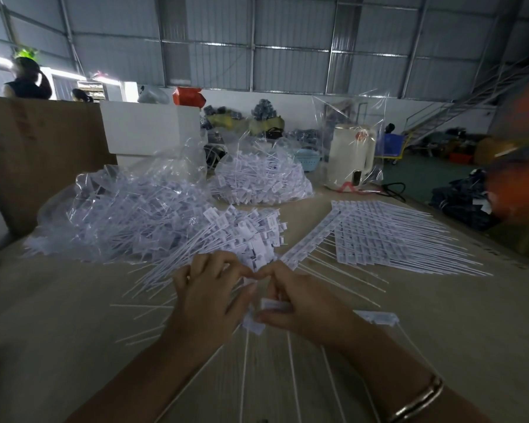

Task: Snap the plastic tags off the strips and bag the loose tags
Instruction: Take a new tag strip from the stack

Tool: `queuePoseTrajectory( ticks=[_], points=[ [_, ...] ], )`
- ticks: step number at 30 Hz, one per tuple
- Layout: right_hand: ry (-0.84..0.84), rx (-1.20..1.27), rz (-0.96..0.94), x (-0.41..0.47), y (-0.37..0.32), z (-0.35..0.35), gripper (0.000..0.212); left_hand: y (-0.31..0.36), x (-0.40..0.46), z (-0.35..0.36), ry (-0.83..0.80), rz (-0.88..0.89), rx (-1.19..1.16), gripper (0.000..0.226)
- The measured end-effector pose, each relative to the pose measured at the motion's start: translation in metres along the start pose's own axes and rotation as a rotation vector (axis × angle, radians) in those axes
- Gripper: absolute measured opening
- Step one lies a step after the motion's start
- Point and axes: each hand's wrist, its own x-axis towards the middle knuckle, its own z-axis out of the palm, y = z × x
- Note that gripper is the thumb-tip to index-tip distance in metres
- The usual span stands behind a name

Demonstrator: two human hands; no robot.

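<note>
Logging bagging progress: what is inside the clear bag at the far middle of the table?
The clear bag holds a mound of loose white tags with thin tails, its mouth gathered upward. What lies deeper inside the mound, or beneath it, is covered and cannot be seen.

Head-worn view, forward-down, close over table [74,315]

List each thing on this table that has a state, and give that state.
Left hand: gripping white plastic tag strip.
Right hand: pinching same strip.
Stack of unbroken tag strips: lying flat, untouched.
Near clear plastic bag: open, loose tags spilling out.
Far clear bag: full of tags.
White electric kettle: upright, plastic-wrapped.
</note>
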Motion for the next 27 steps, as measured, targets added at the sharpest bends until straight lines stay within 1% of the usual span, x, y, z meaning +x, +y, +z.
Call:
queuePoseTrajectory(
  ticks=[2, 4, 6, 8, 10, 13, 15, 18, 20, 22, 25, 27],
  points=[
    [0.024, -0.004, -0.055, 0.001, -0.003, 0.001, 0.051, 0.003, 0.0, 0.004, 0.024, 0.038, -0.043, 0.04],
    [0.011, -0.023, -0.076, 0.001, -0.005, 0.003, 0.055, 0.008, 0.002, 0.009, -0.042, -0.022, -0.121, 0.044],
    [-0.007, -0.05, -0.064, 0.0, -0.005, 0.004, 0.06, 0.008, 0.002, 0.013, -0.115, -0.066, -0.172, 0.045],
    [-0.021, -0.063, -0.02, -0.002, -0.002, 0.0, 0.061, 0.006, 0.002, 0.014, -0.111, -0.036, -0.153, 0.041],
    [-0.045, -0.082, 0.057, -0.005, 0.003, -0.011, 0.049, 0.004, 0.003, 0.013, -0.082, -0.034, -0.136, 0.037],
    [-0.111, -0.117, 0.11, -0.011, 0.009, -0.023, 0.025, -0.002, 0.005, 0.01, -0.089, -0.108, -0.106, 0.037],
    [-0.122, -0.174, 0.085, -0.01, 0.008, -0.022, 0.021, -0.003, 0.004, 0.009, -0.136, -0.124, -0.075, 0.047],
    [-0.044, -0.221, 0.031, -0.006, 0.007, -0.014, 0.021, 0.001, 0.002, 0.008, -0.215, -0.119, -0.027, 0.065],
    [-0.018, -0.242, 0.018, -0.005, 0.009, -0.013, 0.016, 0.001, 0.003, 0.006, -0.23, -0.1, -0.034, 0.069],
    [-0.021, -0.206, 0.013, -0.007, 0.012, -0.012, 0.015, -0.001, 0.004, 0.003, -0.229, -0.036, -0.07, 0.067],
    [-0.082, 0.028, 0.045, -0.007, 0.014, -0.011, 0.01, -0.002, 0.002, 0.0, -0.163, 0.077, -0.139, 0.051],
    [-0.11, 0.145, 0.122, -0.007, 0.018, -0.019, 0.017, -0.004, 0.002, -0.003, -0.095, 0.138, -0.164, 0.04]
  ],
)
